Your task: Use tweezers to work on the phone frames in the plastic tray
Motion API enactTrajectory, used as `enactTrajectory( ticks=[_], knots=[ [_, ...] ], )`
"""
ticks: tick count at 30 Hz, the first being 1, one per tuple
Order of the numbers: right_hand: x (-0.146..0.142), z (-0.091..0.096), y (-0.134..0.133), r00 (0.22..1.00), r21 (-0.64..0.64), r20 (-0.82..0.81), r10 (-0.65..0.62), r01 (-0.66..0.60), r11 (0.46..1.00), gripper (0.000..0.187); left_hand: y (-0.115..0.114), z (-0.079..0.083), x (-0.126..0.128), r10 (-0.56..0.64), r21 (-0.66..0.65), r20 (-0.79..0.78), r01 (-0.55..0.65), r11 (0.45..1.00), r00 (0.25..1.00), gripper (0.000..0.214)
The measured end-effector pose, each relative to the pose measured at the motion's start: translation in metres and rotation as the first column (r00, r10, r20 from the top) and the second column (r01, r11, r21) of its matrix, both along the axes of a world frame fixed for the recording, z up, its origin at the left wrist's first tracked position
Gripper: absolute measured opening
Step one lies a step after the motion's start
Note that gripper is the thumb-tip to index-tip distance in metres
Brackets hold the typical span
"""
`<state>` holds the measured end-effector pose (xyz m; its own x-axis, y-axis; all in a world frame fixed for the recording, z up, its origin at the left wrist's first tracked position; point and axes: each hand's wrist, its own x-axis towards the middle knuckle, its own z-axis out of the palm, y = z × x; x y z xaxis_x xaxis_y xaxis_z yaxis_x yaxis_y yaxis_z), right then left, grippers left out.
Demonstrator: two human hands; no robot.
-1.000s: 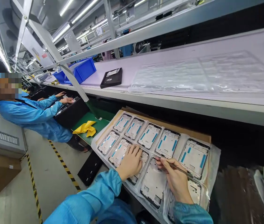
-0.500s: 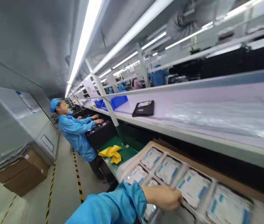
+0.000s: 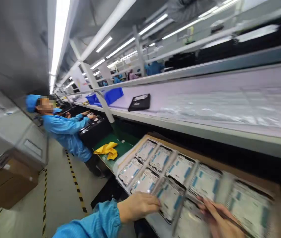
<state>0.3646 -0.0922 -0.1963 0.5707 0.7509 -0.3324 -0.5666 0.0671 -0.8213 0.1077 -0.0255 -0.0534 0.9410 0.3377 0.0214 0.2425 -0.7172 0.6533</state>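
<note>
Flat phone-sized panels, white with blue strips and black edges, lie in rows in a clear plastic tray (image 3: 223,188). My left hand (image 3: 140,206) reaches in from the lower left, fingers bent together, their tips at the left edge of one phone panel (image 3: 170,201). That panel lies slightly askew. My right hand (image 3: 219,216), blurred, is over the tray's near right part. Its fingers are closed round a thin dark stick-like thing (image 3: 237,224) whose kind I cannot make out. Below it lies another pale panel (image 3: 191,219), partly covered.
A yellow cloth (image 3: 108,150) lies on the green bench (image 3: 124,145). Above runs a shelf (image 3: 180,122) bearing a black box (image 3: 139,102), blue bins (image 3: 113,96) and clear plastic sheeting. A co-worker (image 3: 66,129) in blue stands farther left. Cardboard boxes (image 3: 11,181) stand across the aisle.
My left hand has moved left, from mid-tray to a panel's left edge. My right hand has come into view over the tray. The camera has turned, showing more of the tray.
</note>
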Motion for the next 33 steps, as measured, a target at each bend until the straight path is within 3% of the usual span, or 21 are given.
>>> enactTrajectory(
  ticks=[3, 6, 8, 10, 12, 15, 20, 25, 33],
  knots=[
    [-0.012, 0.041, 0.004, 0.982, -0.111, -0.188, -0.034, 0.014, 0.994, 0.048, -0.014, -0.053, -0.023, 0.086, 0.27, -0.15, -0.042, 0.962, 0.985, 0.035],
    [-0.012, 0.06, 0.009, 0.99, -0.157, -0.137, -0.014, -0.008, 0.988, 0.055, -0.012, -0.069, -0.037, 0.137, 0.416, -0.081, -0.091, 0.905, 0.987, 0.027],
    [-0.014, 0.067, 0.008, 0.998, -0.165, -0.038, 0.046, -0.052, 0.985, 0.06, -0.005, -0.064, -0.035, 0.125, 0.356, 0.013, -0.122, 0.927, 0.992, 0.021],
    [-0.018, 0.072, 0.008, 0.99, -0.182, 0.058, 0.131, -0.119, 0.976, 0.066, 0.006, -0.057, -0.024, 0.111, 0.168, -0.004, -0.108, 0.98, 0.994, 0.025],
    [-0.023, 0.075, 0.013, 0.966, -0.213, 0.15, 0.21, -0.176, 0.961, 0.07, 0.02, -0.056, -0.005, 0.185, 0.101, 0.068, -0.192, 0.976, 0.98, 0.03],
    [-0.029, 0.069, 0.027, 0.917, -0.238, 0.268, 0.295, -0.234, 0.943, 0.07, 0.042, -0.074, 0.024, 0.339, 0.182, 0.176, -0.369, 0.911, 0.924, 0.021],
    [-0.034, 0.041, 0.04, 0.851, -0.247, 0.391, 0.351, -0.27, 0.931, 0.059, 0.056, -0.107, 0.046, 0.372, 0.21, 0.023, -0.368, 0.906, 0.928, 0.042],
    [-0.035, 0.026, 0.037, 0.79, -0.254, 0.489, 0.369, -0.276, 0.927, 0.049, 0.048, -0.111, 0.047, 0.431, 0.205, 0.096, -0.442, 0.873, 0.897, 0.041],
    [-0.037, 0.025, 0.037, 0.696, -0.253, 0.608, 0.381, -0.285, 0.925, 0.045, 0.043, -0.112, 0.049, 0.418, 0.273, 0.1, -0.429, 0.861, 0.903, 0.04]
  ],
)
